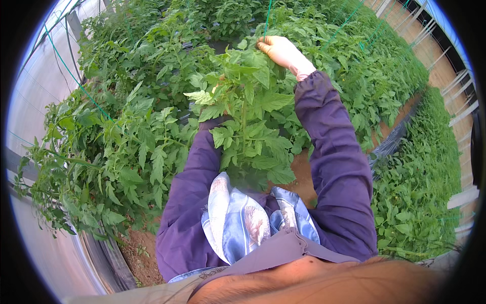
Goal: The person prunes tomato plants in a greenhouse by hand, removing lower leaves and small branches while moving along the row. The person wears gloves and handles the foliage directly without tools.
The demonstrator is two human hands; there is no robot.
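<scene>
A leafy tomato plant (pixel 245 114) stands upright in front of my chest, between my two forearms. My right hand (pixel 279 51), pale and perhaps gloved, is raised at the plant's upper right, with its fingers bent at a green string (pixel 269 19) that comes down from above. Whether the fingertips grip the string or a leaf is hard to tell. My left hand (pixel 217 89) reaches in behind the plant from the left. Leaves cover nearly all of it, and only small patches of skin show between them.
More tomato plants (pixel 129 125) crowd close on the left and ahead. A further green row (pixel 414 190) lies at the right beyond black plastic film (pixel 395 140). Another green string (pixel 81 85) slants across the left. Greenhouse sheeting (pixel 41 83) forms the left side.
</scene>
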